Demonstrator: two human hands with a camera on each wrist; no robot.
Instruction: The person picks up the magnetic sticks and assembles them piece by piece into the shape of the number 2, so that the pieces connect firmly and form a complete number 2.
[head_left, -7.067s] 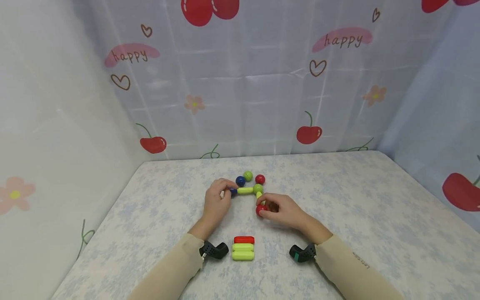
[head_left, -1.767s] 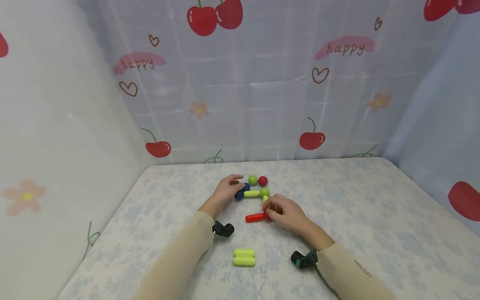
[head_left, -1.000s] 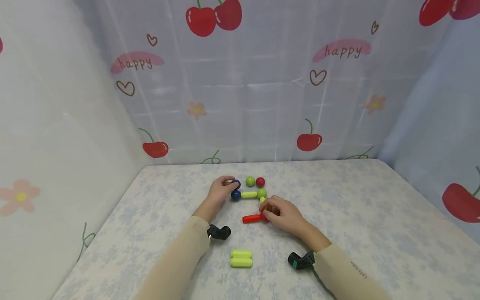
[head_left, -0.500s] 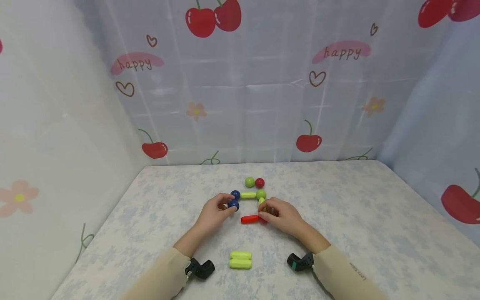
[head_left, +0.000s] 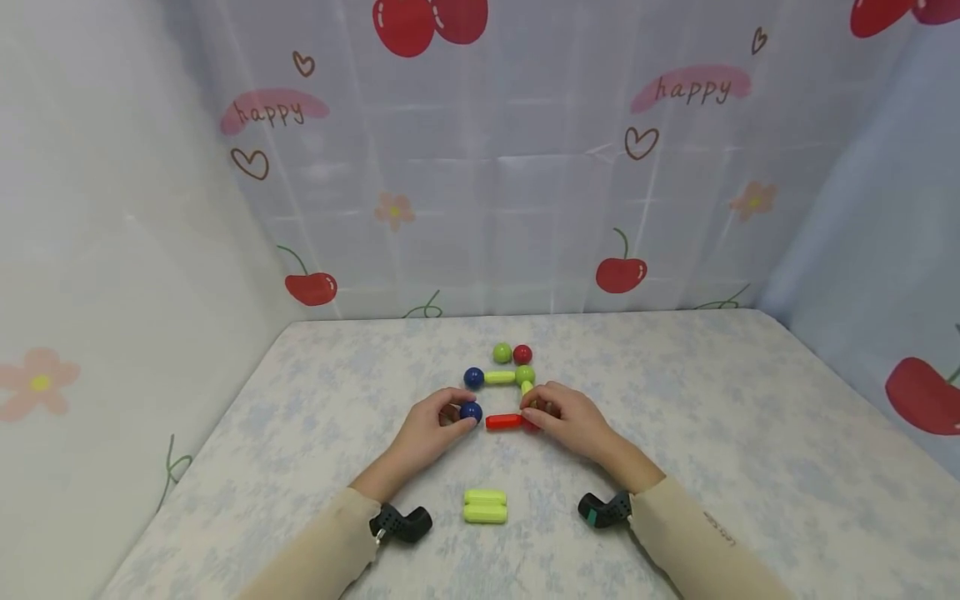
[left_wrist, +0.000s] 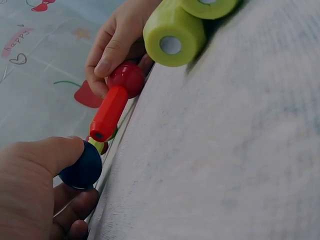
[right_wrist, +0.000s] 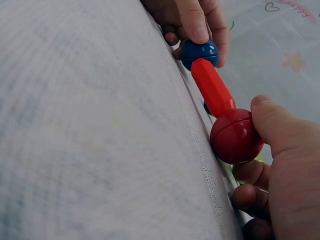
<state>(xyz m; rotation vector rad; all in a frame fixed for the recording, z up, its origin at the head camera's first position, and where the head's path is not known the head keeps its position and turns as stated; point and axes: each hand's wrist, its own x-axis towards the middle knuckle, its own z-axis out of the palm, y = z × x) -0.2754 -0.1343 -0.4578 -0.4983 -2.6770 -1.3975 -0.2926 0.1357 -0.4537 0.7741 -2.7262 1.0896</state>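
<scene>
My left hand [head_left: 429, 427] pinches a blue ball [head_left: 471, 412] between thumb and fingers, right by the free end of a red rod [head_left: 502, 422]. The rod's other end meets a red ball [right_wrist: 237, 136], which my right hand [head_left: 573, 421] holds with thumb and fingers. From that corner a short yellow-green rod [head_left: 527, 388], partly hidden by the right fingers, runs back to a green ball [head_left: 525, 375]. Another yellow-green rod [head_left: 499, 377] joins the green ball to a second blue ball [head_left: 473, 378], so the pieces form three sides of a square.
Behind the joined pieces lie a loose green ball [head_left: 502, 352] and a loose red ball [head_left: 522, 354]. Two yellow-green rods [head_left: 485, 507] lie side by side nearer the person, between the forearms. A printed curtain [head_left: 525, 242] hangs behind the table.
The red rod has left the spare rods and now sits at the red ball. My left hand has taken a loose blue ball from the back and brought it nearer, to the rod's end.
</scene>
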